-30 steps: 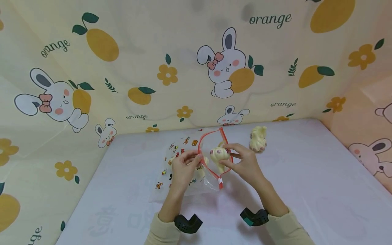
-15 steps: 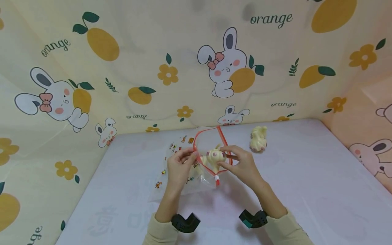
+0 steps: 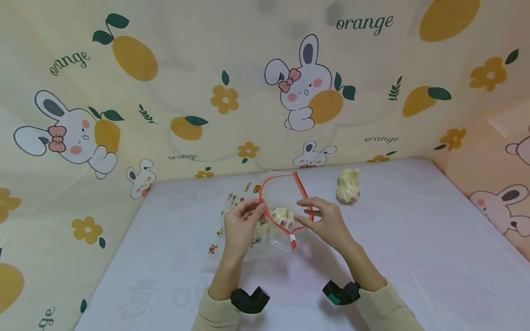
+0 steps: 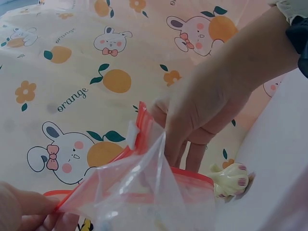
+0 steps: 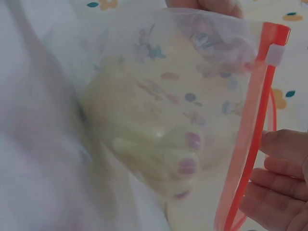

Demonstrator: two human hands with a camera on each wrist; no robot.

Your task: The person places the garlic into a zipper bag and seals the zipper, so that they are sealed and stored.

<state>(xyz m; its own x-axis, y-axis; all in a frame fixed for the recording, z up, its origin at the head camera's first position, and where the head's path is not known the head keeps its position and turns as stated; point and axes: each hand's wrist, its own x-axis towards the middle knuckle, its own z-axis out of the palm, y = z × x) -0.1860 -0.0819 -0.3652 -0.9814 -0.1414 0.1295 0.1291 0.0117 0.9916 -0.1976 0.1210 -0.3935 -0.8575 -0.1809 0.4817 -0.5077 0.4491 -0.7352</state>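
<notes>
A clear zip bag [image 3: 240,261] with small cartoon prints and an orange-red slider zipper lies on the table, its mouth spread. My left hand [image 3: 240,226] pinches the rim of the mouth between thumb and fingers. Just inside the mouth sits a garlic bulb [image 3: 282,216], pale with purple-striped cloves; through the film it shows blurred in the right wrist view [image 5: 183,156]. My right hand [image 3: 330,224] is at the opposite rim, thumb and fingers apart with nothing between them. Another pale shape, partly hidden by prints, shows deeper in the bag.
Beyond my right hand, a second garlic bulb [image 3: 348,186] lies on the white tabletop [image 3: 414,239]. Fabric walls [image 3: 248,55] printed with rabbits and oranges stand behind and at both sides. A white slider [image 3: 292,237] sits at the zipper's near end.
My right hand carried the garlic bulb left into the bag's mouth and let it go. The bulb has dropped and turned inside. My left hand shifted slightly left with the rim.
</notes>
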